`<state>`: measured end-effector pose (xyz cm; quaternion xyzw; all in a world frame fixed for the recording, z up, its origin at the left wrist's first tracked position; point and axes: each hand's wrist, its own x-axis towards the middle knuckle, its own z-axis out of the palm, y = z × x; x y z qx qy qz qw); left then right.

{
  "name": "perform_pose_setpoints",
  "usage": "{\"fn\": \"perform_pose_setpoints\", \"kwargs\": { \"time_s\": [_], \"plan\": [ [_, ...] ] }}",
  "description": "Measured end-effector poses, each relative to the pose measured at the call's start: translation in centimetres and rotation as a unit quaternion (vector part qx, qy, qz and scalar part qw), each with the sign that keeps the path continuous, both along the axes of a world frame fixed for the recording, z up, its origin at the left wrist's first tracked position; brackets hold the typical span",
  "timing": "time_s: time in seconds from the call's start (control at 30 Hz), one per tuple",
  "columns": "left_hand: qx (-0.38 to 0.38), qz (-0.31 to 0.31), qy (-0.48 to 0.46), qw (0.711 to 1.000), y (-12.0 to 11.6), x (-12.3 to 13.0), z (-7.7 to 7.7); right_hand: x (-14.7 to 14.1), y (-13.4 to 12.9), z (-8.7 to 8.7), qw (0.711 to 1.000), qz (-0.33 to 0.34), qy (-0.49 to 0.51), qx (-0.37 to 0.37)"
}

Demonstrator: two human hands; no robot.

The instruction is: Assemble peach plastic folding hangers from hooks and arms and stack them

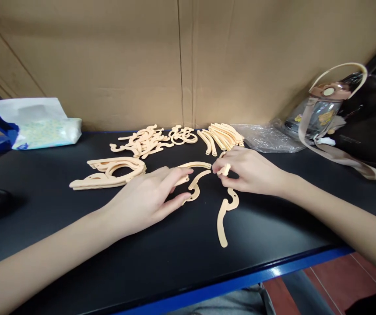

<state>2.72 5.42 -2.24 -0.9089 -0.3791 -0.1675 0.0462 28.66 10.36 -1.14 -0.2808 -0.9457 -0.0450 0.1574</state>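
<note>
The left hand [151, 192] pinches a cream piece [183, 180], the right hand [247, 168] a small piece [224, 169], mid-table. Left, the left hand partly hides stacked frames [92, 183]; far off lie curved strips [225, 136]; far right, a bottle [327, 111] abuts a black bag [368, 127].

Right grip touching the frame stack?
Apart. Head view: the right grip sits well right of the frame stack, with the left grip and tabletop between.
</note>
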Motion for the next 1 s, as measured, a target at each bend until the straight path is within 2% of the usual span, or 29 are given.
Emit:
{"fn": "perform_pose_setpoints", "kwargs": {
  "time_s": [0.17,0.33,0.43,0.53,0.77,1.0],
  "plan": [
    [0.069,-0.018,0.039,0.997,0.3,2.2,0.6,-1.1,0.3,0.6,0.993,0.009,-0.075,0.091],
    [0.043,0.022,-0.003,0.999,0.5,3.6,0.1,-1.8,0.3,0.5,0.971,-0.025,-0.113,0.207],
    [0.031,0.050,-0.043,0.997,0.5,3.7,-0.2,-2.3,0.0,0.0,0.949,-0.071,-0.108,0.289],
    [0.041,0.049,-0.068,0.996,0.5,3.5,-0.2,-2.9,-0.5,-0.6,0.930,-0.095,-0.089,0.344],
    [0.086,0.005,-0.071,0.994,0.0,3.5,-0.5,-3.6,-1.6,-1.3,0.921,-0.109,-0.045,0.371],
    [0.069,-0.010,-0.125,0.990,0.2,3.3,-1.1,-3.5,-2.0,-1.5,0.925,-0.109,-0.050,0.361]
  ]
}}
